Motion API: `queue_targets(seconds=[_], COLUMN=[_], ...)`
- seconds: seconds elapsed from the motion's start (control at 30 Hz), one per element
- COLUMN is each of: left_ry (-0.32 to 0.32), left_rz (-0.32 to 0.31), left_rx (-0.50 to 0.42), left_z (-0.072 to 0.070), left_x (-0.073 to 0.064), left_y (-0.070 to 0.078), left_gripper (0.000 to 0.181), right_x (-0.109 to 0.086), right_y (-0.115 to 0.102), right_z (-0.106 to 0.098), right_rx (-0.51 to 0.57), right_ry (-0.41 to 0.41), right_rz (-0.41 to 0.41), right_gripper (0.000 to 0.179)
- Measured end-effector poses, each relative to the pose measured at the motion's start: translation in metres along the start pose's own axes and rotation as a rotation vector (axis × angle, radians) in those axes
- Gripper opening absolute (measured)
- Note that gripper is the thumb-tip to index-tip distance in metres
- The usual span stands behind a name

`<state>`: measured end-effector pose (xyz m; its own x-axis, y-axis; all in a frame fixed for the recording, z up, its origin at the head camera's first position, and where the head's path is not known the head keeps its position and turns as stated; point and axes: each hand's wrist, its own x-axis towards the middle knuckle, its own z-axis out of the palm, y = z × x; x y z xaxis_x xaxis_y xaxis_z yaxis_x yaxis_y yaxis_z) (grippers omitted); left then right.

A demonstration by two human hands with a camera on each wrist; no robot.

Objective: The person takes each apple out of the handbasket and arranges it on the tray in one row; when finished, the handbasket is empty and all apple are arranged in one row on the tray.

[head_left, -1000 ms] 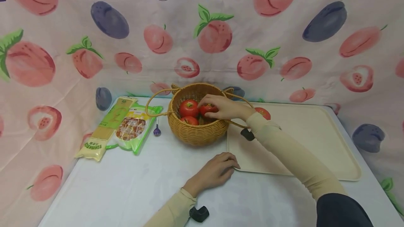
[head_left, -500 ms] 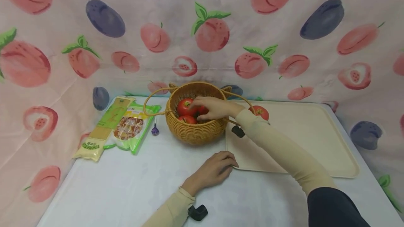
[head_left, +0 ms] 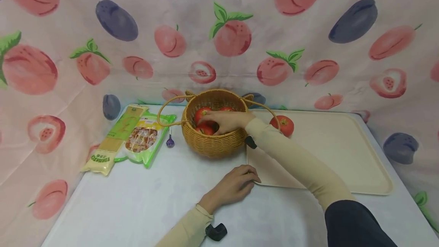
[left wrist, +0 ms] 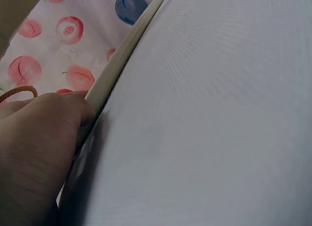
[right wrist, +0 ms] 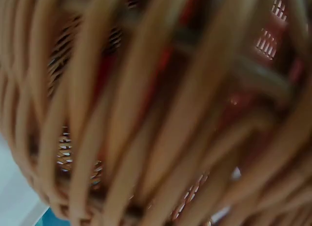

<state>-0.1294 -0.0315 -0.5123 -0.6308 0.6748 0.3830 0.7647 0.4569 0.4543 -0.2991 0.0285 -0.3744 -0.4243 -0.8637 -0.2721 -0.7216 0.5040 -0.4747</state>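
Observation:
In the head view my right hand (head_left: 228,120) reaches inside the round wicker basket (head_left: 214,148). Its fingers and thumb curl round the front tomato (head_left: 205,129), which they partly cover. Two more tomatoes show behind the hand: one at the left (head_left: 202,113) and one at the back (head_left: 226,108). Basket weave (right wrist: 146,114) fills the right wrist view, with red glimpsed through the gaps; the fingers are not seen there. My left hand (head_left: 233,186) is at the near left corner of the cream tray (head_left: 329,155). In the left wrist view its fingers pinch the tray's rim (left wrist: 129,46).
Another tomato (head_left: 284,125) sits on the tray's far left, beside the basket's right handle. Left of the basket lie a green-and-white food bag (head_left: 142,140), a long yellow-green packet (head_left: 116,140) and a small purple pendant (head_left: 170,142). A fruit-print cloth (head_left: 219,41) hangs behind.
My right hand has left the right-hand tomato and moved left and slightly forward in the basket, onto the front tomato. The left hand stays at the tray corner.

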Motion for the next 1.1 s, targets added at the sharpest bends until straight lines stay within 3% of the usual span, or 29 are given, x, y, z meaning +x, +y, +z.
queue_targets(seconds=[0.33, 0.6, 1.1], left_ry=[0.006, -0.006, 0.004], left_rz=[0.023, 0.016, 0.006], left_rx=[0.023, 0.030, 0.020], left_z=[0.000, -0.001, -0.001], left_x=[0.002, 0.003, 0.000], left_y=[0.001, 0.003, 0.001], left_gripper=[0.021, 0.021, 0.021], right_x=[0.007, 0.007, 0.012], right_y=[-0.001, 0.003, 0.002], right_z=[0.000, 0.002, 0.006], right_rx=[0.013, 0.007, 0.037], right_ry=[-0.133, -0.147, -0.232], right_rz=[0.055, 0.098, 0.090], right_gripper=[0.067, 0.067, 0.064])
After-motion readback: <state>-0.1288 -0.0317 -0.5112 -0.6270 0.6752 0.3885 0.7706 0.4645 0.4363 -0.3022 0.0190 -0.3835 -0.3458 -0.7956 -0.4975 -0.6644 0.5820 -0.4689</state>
